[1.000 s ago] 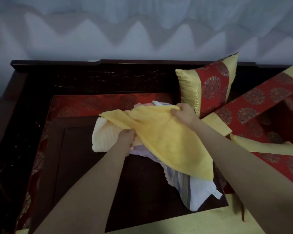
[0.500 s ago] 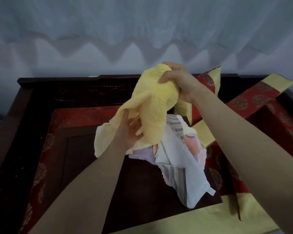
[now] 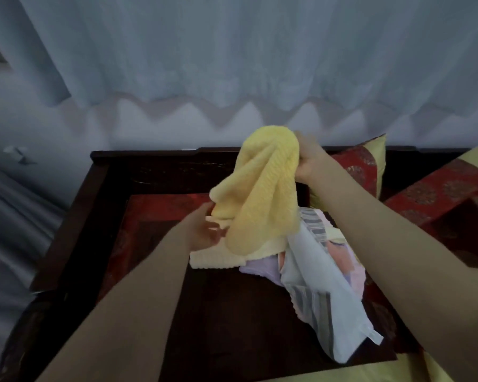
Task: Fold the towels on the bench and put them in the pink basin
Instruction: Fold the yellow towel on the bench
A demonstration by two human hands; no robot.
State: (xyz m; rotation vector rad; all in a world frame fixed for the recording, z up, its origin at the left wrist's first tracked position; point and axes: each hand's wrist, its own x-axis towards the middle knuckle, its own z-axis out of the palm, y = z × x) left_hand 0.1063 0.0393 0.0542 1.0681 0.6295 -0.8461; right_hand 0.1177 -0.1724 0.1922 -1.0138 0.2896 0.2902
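Note:
A yellow towel [image 3: 262,188] hangs bunched in the air above the bench. My right hand [image 3: 308,161] grips its top, raised near the bench's back rail. My left hand [image 3: 204,230] is lower and to the left, fingers at the towel's lower edge. Below lies a pile of towels: a cream ribbed one [image 3: 213,260], a lilac one [image 3: 260,267], a pink one [image 3: 342,257] and a white one with grey stripes [image 3: 323,296]. The pile rests on a dark wooden board [image 3: 232,326] on the bench. No pink basin is in view.
A red and gold cushion [image 3: 359,172] leans at the back right, another [image 3: 436,191] lies further right. The bench's dark wooden back rail [image 3: 163,155] runs behind. A pale curtain [image 3: 232,64] hangs beyond. Yellow fabric [image 3: 370,373] lines the near edge.
My right hand has lifted the yellow towel up off the pile, so it now hangs bunched. My left hand has slid along its lower edge. The view has tilted upward.

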